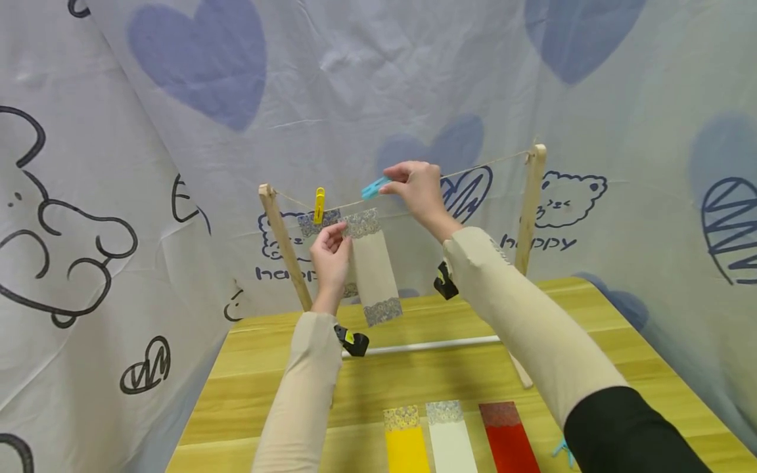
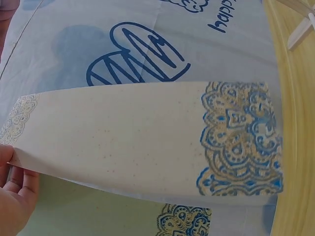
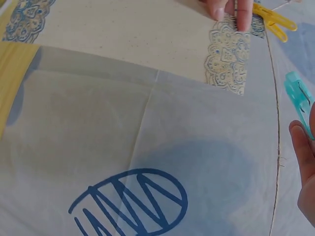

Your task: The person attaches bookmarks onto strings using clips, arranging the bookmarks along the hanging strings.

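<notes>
My left hand pinches a cream paper strip near its upper edge, with lacy patterned bands at both ends. The strip hangs in front of the string. Up and to the right, my right hand holds a light blue clothespin between thumb and fingers, its nose pointing left close to the string. A yellow clothespin grips the string at the left, over a second strip with a blue patterned band. That strip's pale green body shows behind the cream one in the left wrist view.
Two wooden posts carry the string above a wooden table. A white rod runs low between them. Yellow, white and red strips lie in front, beside another blue clothespin.
</notes>
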The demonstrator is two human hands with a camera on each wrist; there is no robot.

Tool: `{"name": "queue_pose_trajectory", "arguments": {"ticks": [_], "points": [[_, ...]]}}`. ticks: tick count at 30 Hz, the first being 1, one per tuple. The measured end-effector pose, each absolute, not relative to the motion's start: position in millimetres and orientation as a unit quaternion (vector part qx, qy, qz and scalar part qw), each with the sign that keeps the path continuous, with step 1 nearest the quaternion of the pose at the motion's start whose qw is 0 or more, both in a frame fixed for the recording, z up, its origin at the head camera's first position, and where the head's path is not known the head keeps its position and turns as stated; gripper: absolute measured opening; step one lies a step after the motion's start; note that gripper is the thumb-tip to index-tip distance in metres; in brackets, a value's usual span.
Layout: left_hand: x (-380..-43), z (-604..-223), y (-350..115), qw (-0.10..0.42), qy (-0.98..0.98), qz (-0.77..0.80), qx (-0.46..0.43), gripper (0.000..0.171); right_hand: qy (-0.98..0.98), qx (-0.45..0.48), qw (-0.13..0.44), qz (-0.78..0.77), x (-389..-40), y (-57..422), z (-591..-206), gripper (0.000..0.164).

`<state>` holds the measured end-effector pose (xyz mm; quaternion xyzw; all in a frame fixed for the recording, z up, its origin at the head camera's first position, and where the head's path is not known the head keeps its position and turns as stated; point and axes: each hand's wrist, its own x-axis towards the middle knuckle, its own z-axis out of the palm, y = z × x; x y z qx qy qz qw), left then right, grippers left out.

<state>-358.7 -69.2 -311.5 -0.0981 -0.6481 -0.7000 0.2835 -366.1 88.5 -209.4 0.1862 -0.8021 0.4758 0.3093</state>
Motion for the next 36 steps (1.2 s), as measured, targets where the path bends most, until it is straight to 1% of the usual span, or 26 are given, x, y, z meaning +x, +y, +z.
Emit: {"name": "queue_pose_trajectory", "arguments": {"ticks": [4, 14, 25, 36], "points": [[-358.7, -310.0, -68.5, 0.283, -0.654, -0.695, -0.097, 0.024, -0.818, 0.186, 0.314, 0.445, -369.0, 86.2, -209.1, 0.026], [-362.3, -310.1, -69.4, 0.295, -0.658, -0.687, -0.094, 0.023, -0.819, 0.192, 0.297, 0.451, -370.0, 83.1, -209.4, 0.023], [-364.9, -307.1, -69.2, 0.309, -0.655, -0.679, -0.12, 0.022, -0.847, 0.203, 0.282, 0.402, -370.0, 84.1, -211.0, 0.024], [-361.4, -309.3, -72.0, 0.308, -0.659, -0.673, -0.136, 0.02, -0.854, 0.264, 0.289, 0.344, -369.7, 83.0, -214.9, 0.021]]}}
